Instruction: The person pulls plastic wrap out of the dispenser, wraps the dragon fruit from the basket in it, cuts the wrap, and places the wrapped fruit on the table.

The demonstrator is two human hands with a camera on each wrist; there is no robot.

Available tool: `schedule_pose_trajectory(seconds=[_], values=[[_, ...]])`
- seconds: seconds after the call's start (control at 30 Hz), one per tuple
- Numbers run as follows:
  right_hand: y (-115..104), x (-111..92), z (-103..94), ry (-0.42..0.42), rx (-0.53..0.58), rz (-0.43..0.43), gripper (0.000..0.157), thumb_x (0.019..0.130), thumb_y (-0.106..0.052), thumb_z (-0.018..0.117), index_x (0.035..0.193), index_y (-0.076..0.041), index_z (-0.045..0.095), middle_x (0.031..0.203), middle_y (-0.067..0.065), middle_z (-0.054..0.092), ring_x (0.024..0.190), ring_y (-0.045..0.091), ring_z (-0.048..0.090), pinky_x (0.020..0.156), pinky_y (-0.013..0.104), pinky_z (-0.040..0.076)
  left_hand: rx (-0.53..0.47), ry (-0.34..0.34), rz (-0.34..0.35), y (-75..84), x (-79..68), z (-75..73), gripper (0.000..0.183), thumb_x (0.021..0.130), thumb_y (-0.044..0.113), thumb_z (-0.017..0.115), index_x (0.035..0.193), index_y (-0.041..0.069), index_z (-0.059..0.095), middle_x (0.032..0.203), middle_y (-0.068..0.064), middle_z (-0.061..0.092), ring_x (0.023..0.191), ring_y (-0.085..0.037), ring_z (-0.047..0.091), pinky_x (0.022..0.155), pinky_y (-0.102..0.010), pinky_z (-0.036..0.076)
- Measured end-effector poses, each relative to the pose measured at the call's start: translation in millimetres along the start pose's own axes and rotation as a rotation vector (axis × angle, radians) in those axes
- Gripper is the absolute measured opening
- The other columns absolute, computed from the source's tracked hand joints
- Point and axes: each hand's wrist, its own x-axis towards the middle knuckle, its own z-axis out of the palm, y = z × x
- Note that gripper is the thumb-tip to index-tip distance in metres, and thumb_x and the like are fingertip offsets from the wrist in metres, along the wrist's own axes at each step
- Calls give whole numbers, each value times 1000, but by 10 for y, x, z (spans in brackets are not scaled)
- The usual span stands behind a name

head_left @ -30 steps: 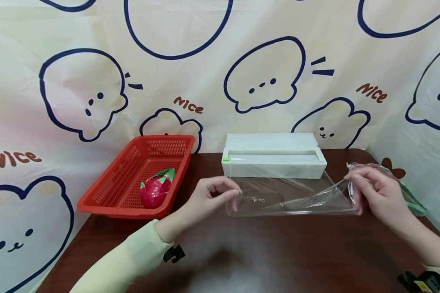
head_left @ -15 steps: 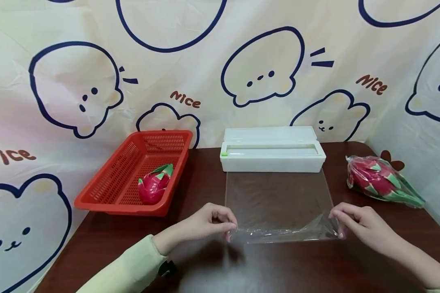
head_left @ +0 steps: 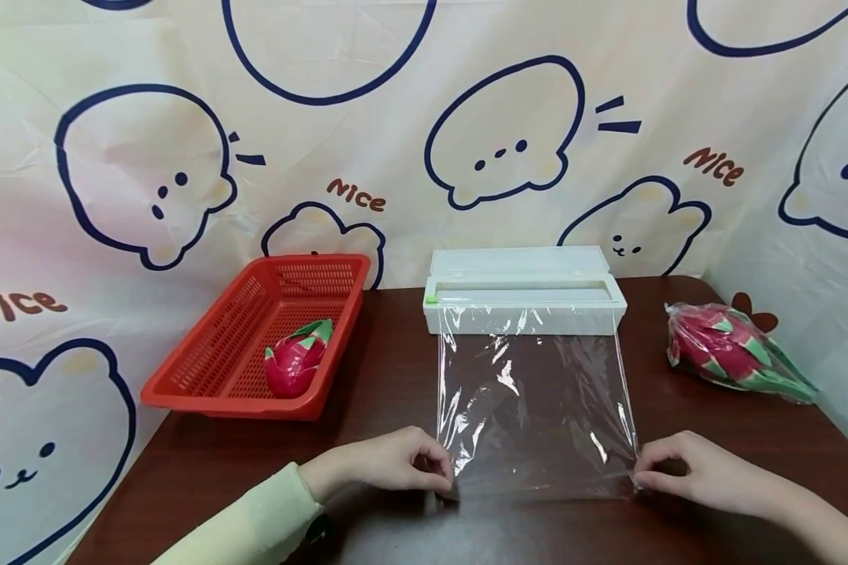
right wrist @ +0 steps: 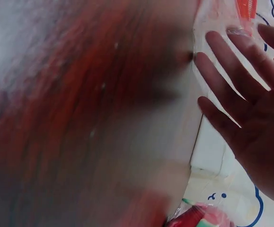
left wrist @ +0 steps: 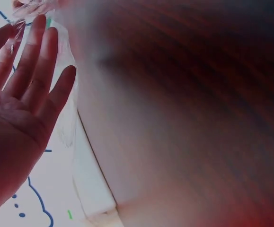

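Observation:
A clear sheet of cling film (head_left: 537, 416) stretches from the white cling film dispenser (head_left: 526, 318) toward the front of the table. My left hand (head_left: 396, 459) pinches its near left corner between thumb and index finger. At the near right corner, my right hand (head_left: 699, 475) pinches the film the same way. In the left wrist view the other fingers (left wrist: 37, 80) of that hand are spread out, and the right wrist view shows the same of the right fingers (right wrist: 231, 80). The film is taut, with bright creases, low over the table.
A red plastic basket (head_left: 254, 404) at the left holds an unwrapped dragon fruit (head_left: 298, 365). A film-wrapped dragon fruit (head_left: 731, 349) lies at the right, beside a brown flower-shaped piece (head_left: 765, 322). The dispenser's lid (head_left: 519, 259) stands raised before the patterned backdrop (head_left: 367, 141).
Both hands have moved toward the front edge, drawing a longer length of film from the dispenser. The film's folded right side has spread flat, and the right hand has come away from the wrapped dragon fruit.

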Motion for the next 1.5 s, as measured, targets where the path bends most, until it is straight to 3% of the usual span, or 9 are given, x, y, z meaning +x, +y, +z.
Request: schedule_pose_trajectory(seconds=[0.1, 0.3, 0.47, 0.57, 0.7, 0.93, 1.13, 1.33, 1.5], values=[[34, -36, -3, -28, 25, -66, 23, 94, -3, 61, 94, -24, 71, 92, -9, 67, 84, 5, 61, 70, 22, 49, 48, -45, 4, 10, -17, 20, 9, 94, 11, 66, 91, 7, 73, 82, 4, 70, 76, 7, 57, 74, -18, 51], [42, -61, -57, -67, 108, -20, 33, 98, -1, 53, 83, -22, 72, 98, -2, 68, 89, 12, 62, 71, 24, 49, 126, -81, 46, 14, -44, 36, 11, 92, 14, 68, 90, 8, 77, 89, 17, 67, 89, 8, 58, 83, -17, 48], [12, 28, -132, 25, 35, -69, 35, 97, 4, 52, 82, -21, 71, 95, -2, 69, 86, 11, 63, 71, 23, 49, 102, -44, 20, 33, -62, -12, 14, 94, 16, 66, 94, 7, 77, 91, 15, 68, 91, 6, 59, 85, -19, 48], [-28, 117, -181, 111, -78, -40, 24, 96, -3, 58, 91, -23, 71, 92, -7, 68, 82, 6, 61, 70, 22, 48, 57, 5, -27, 55, -93, -71, 15, 95, 17, 65, 98, 7, 75, 91, 15, 68, 88, 4, 61, 85, -21, 49], [-55, 246, -237, 194, -215, 74, 11, 93, -18, 67, 103, -23, 70, 96, -10, 68, 85, 5, 59, 72, 24, 50, 6, 81, -94, 85, -163, -182, 17, 95, 20, 65, 103, 8, 74, 92, 16, 68, 87, -1, 63, 86, -27, 51], [40, 470, -323, 255, -292, 173, 33, 89, -30, 72, 117, -14, 64, 111, -1, 65, 98, 19, 62, 81, 35, 53, 93, 209, -155, 187, -359, -436, 21, 93, 31, 66, 109, 18, 72, 101, 9, 69, 93, -8, 63, 87, -37, 51], [231, 575, -357, 253, -326, 186, 45, 85, -33, 76, 121, -11, 61, 117, 3, 62, 103, 24, 58, 83, 44, 52, 172, 380, -155, 297, -578, -709, 22, 91, 27, 69, 113, 25, 69, 107, 10, 67, 98, -10, 62, 88, -33, 50], [391, 592, -360, 226, -340, 213, 49, 80, -36, 80, 119, -12, 63, 117, 3, 60, 105, 23, 58, 87, 48, 50, 232, 595, -163, 355, -778, -952, 22, 91, 21, 70, 113, 20, 70, 108, 8, 68, 99, -13, 60, 88, -43, 50], [487, 565, -348, 180, -323, 231, 49, 79, -40, 79, 118, -15, 63, 118, 4, 58, 105, 23, 56, 88, 46, 49, 227, 713, -210, 311, -906, -1101, 24, 92, 21, 69, 115, 15, 69, 110, 0, 68, 100, -16, 59, 87, -45, 51]])
